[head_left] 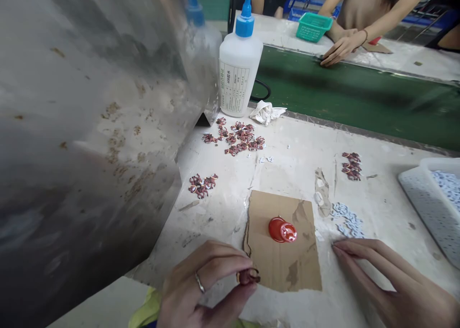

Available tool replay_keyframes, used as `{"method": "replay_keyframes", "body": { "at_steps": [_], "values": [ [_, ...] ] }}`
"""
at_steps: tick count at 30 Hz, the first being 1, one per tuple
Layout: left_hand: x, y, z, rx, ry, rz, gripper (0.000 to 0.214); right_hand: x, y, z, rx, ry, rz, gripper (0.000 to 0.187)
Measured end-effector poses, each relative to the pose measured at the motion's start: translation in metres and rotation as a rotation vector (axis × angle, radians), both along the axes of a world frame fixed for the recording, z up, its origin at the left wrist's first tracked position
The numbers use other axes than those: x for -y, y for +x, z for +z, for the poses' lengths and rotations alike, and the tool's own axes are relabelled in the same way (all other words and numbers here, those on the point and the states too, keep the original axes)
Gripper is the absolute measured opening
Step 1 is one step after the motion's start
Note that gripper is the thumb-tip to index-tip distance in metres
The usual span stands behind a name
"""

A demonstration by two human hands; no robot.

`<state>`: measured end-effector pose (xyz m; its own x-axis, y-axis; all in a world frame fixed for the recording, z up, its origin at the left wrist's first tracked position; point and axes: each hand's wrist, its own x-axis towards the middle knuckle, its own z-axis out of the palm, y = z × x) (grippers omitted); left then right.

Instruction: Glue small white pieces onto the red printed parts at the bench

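My left hand (201, 282), with a ring on one finger, pinches a small red-brown curled piece (248, 277) between thumb and fingers, just off the edge of a torn cardboard sheet (266, 251). A red plastic bottle top (282, 230) lies on its side on that cardboard. My right hand (395, 282) rests open on the white-stained table (230, 213), fingertips close to a strip of small pale blue pieces (348, 220). Heaps of similar red-brown pieces (239, 139) lie farther ahead, with a smaller heap (201, 185) and a short stack (351, 165) to either side.
A white bottle with a blue nozzle (240, 64) stands by a crumpled tissue (266, 112). A blurred metal sheet (89, 127) fills the left. A white perforated basket (431, 208) sits at right. Beyond a green conveyor belt (359, 98), a co-worker's hand (341, 48) rests on its edge.
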<state>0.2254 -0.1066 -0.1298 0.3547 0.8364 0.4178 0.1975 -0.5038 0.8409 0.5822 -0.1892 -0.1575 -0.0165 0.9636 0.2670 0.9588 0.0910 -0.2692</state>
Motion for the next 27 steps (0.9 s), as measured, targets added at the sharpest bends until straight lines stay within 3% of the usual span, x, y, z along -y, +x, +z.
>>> {"method": "replay_keyframes", "body": {
  "at_steps": [4,10,13,20,27],
  "values": [
    [0.001,0.0,-0.001,-0.01,-0.015,-0.017,0.019,0.002,-0.007,-0.002,0.094,0.056,0.061,0.018],
    [0.006,-0.002,-0.005,-0.045,0.028,-0.029,0.026,0.007,-0.002,-0.011,0.0,0.041,-0.069,0.021],
    [0.006,-0.001,-0.004,-0.026,0.019,-0.06,0.025,-0.002,-0.009,0.0,-0.05,0.045,-0.009,0.019],
    [0.005,-0.004,-0.006,-0.042,0.016,-0.076,0.029,-0.033,-0.053,0.037,-0.189,-0.002,0.207,0.024],
    [0.006,-0.002,-0.007,-0.056,0.029,-0.049,0.03,-0.046,-0.057,0.036,-0.105,-0.032,0.255,0.02]
  ]
}}
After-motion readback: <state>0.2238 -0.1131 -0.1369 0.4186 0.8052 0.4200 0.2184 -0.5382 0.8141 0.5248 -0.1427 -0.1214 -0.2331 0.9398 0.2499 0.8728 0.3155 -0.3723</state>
